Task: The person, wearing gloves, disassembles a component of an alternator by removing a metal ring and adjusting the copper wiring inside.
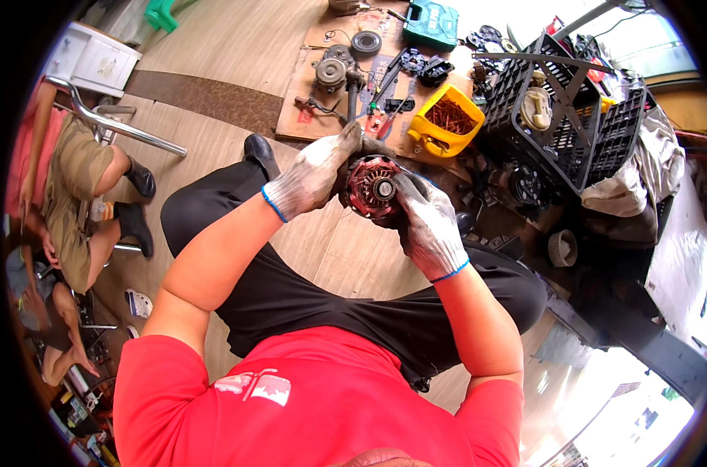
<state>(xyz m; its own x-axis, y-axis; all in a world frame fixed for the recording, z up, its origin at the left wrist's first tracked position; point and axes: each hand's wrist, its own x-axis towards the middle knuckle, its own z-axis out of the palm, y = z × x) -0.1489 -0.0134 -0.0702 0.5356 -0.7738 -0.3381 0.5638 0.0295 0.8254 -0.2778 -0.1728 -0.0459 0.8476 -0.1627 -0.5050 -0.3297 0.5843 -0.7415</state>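
Copper-wound motor [371, 188] is being held btwn curled fingers of gloved L hand [318, 173] & R hand [431, 222]; yellow tub [447, 145] is being seen beyond motor.

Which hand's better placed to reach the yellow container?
Probably the right hand: it's nearer the yellow container, while the left hand sits farther left. Both grip the round motor part, so the left would likely need to support it alone.
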